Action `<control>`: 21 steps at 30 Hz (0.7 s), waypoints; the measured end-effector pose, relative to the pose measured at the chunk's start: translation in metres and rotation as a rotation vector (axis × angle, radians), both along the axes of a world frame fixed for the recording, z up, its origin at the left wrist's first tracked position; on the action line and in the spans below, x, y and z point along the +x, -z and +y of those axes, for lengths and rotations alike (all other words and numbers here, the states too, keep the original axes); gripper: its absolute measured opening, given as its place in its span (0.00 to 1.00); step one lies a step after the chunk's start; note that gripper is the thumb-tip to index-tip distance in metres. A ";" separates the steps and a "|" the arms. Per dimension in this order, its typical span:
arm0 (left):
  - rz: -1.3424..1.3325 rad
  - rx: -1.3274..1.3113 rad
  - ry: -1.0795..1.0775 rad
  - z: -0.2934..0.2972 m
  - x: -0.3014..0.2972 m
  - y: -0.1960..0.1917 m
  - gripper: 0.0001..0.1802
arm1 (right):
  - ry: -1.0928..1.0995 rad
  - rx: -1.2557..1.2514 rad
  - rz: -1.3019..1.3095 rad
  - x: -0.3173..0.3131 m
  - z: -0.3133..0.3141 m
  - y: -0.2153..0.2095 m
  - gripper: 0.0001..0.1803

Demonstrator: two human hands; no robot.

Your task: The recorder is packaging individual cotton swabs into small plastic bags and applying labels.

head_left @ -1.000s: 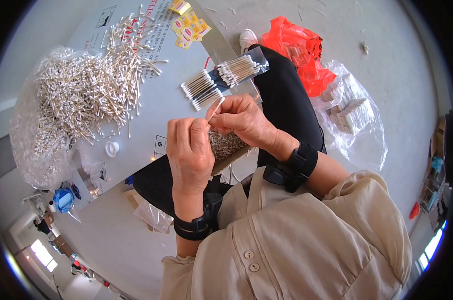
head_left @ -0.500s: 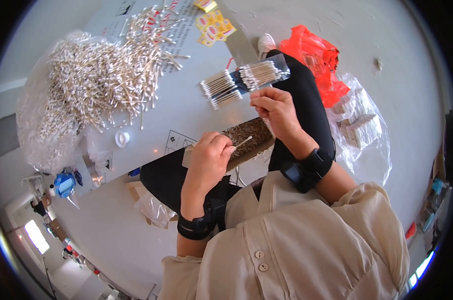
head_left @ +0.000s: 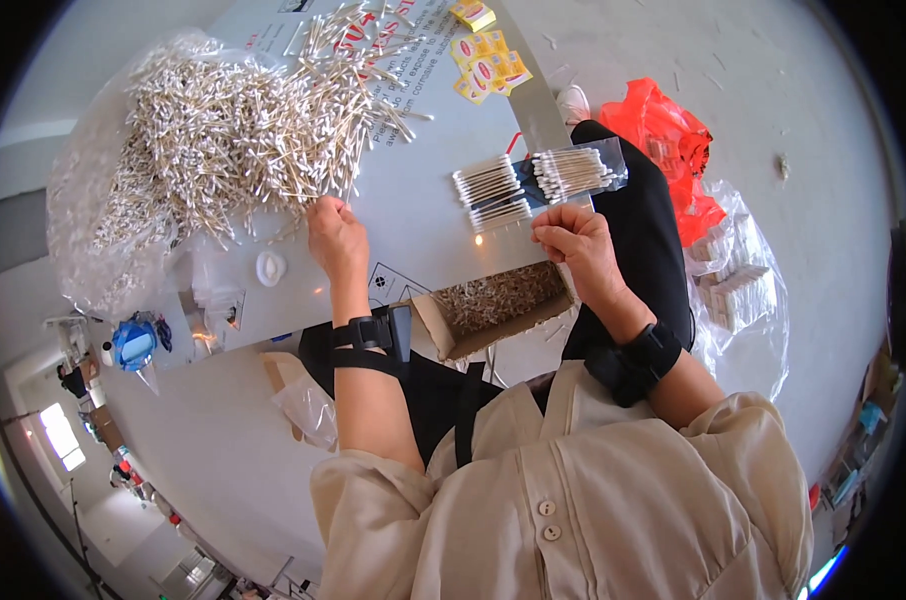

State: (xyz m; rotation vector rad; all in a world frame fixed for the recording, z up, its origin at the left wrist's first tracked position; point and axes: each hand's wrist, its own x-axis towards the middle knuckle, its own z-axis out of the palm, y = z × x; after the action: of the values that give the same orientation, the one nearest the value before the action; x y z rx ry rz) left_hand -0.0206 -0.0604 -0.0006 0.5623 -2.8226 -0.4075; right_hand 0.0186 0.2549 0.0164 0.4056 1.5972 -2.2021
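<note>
At the near edge of a big heap of cotton swabs (head_left: 243, 130), my left hand (head_left: 339, 242) has its fingers closed, touching the swabs there; what lies between the fingertips is hidden. My right hand (head_left: 581, 248) is pinched just below and right of two short rows of swabs (head_left: 490, 190) on the table. Anything in that pinch is too small to make out. Beyond it a clear plastic sleeve (head_left: 615, 163) holds a row of swabs, lying over the table edge by my thigh.
An open cardboard box (head_left: 453, 345) with brown bits inside sits at the table's near edge. A white round lid (head_left: 270, 267) lies left of my left hand. Yellow cards (head_left: 488, 70) are at the far side. A red plastic bag (head_left: 658, 150) and a clear bag of white packs (head_left: 738, 290) rest at right.
My left hand has gone from above the cardboard box, where it held a single swab, out to the heap. The right hand stays by the rows, still pinched. The whole view has shifted slightly.
</note>
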 end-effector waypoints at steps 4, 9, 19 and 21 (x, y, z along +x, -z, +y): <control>0.179 0.108 0.127 0.018 0.007 0.001 0.06 | 0.014 0.033 0.025 -0.001 -0.003 0.002 0.04; 0.097 0.145 0.423 0.076 -0.019 -0.034 0.05 | -0.137 0.128 -0.033 -0.003 -0.008 -0.010 0.04; -0.111 0.170 0.758 0.103 -0.065 -0.029 0.03 | -0.193 -0.048 -0.272 -0.004 -0.009 -0.007 0.10; -0.177 0.194 0.763 0.106 -0.058 -0.031 0.03 | -0.162 -0.077 -0.293 -0.005 -0.009 -0.006 0.10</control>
State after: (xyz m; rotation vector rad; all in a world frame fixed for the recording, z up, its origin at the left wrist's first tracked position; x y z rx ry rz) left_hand -0.0789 0.0454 0.0307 -0.5124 -3.0906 -0.7961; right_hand 0.0138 0.2464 0.0221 0.5292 1.3364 -1.9718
